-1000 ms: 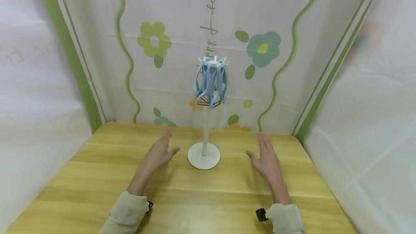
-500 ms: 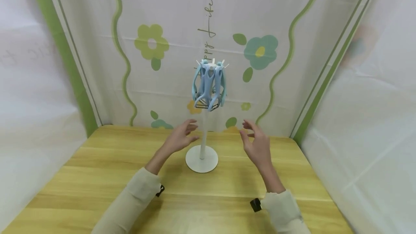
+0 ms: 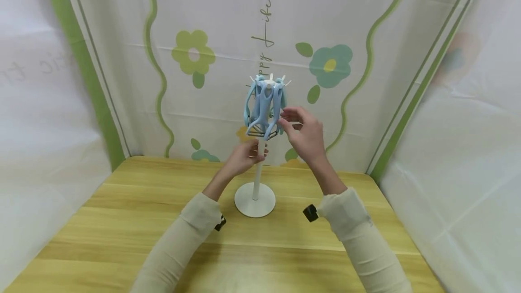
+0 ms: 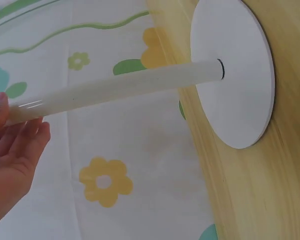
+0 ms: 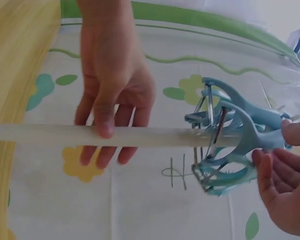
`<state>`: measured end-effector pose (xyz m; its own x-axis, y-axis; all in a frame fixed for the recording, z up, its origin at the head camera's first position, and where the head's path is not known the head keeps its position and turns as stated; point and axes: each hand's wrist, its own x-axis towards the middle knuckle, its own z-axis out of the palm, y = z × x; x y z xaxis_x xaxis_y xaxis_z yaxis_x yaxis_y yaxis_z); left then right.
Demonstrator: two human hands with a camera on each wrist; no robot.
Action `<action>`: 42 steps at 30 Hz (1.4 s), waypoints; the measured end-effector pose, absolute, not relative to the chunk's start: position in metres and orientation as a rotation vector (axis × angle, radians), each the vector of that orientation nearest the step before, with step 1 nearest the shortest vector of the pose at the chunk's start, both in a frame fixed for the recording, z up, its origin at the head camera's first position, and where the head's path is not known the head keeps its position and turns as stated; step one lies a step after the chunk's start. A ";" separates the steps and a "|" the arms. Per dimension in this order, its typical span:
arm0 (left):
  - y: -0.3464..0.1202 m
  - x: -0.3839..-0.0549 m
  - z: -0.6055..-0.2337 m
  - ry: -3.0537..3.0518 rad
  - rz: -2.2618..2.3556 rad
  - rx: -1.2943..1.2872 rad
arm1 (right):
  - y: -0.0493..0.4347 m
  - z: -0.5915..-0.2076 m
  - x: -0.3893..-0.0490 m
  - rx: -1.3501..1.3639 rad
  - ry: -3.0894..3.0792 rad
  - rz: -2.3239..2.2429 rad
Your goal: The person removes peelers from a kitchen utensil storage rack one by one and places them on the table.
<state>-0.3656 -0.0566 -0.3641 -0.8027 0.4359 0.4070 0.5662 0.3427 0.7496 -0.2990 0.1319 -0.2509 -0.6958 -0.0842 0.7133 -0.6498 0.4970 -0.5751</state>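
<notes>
Several light blue and teal Y-shaped peelers (image 3: 264, 107) hang in a ring from the hooked top of a white stand, blades down. The stand's pole (image 4: 125, 87) rises from a round white base (image 4: 234, 115). My left hand (image 3: 243, 156) holds the pole below the peelers, thumb on the near side and fingers behind it, as the right wrist view shows. My right hand (image 3: 304, 132) is at the ring's right side. In the right wrist view its thumb and fingertips pinch a blue peeler (image 5: 262, 137) at the handle; the palm is partly out of that view.
The base stands on a wooden table (image 3: 122, 220), towards its back edge. Behind it hangs a white curtain (image 3: 228, 26) printed with flowers. More white fabric (image 3: 460, 184) closes in the left and right sides.
Both hands have come up and inward from above the table. The left hand has taken hold of the pole, and the right hand has reached a peeler. The stand stays in place.
</notes>
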 end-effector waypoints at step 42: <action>-0.047 -0.377 -0.361 -2.391 -1.403 -0.871 | 0.126 -0.231 -0.281 0.559 -2.135 1.739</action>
<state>-0.3767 -0.0471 -0.3610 -0.7953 0.3740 0.4772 0.5990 0.3630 0.7138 -0.2814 0.1257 -0.2308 -0.8684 -0.0928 0.4872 -0.4959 0.1780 -0.8500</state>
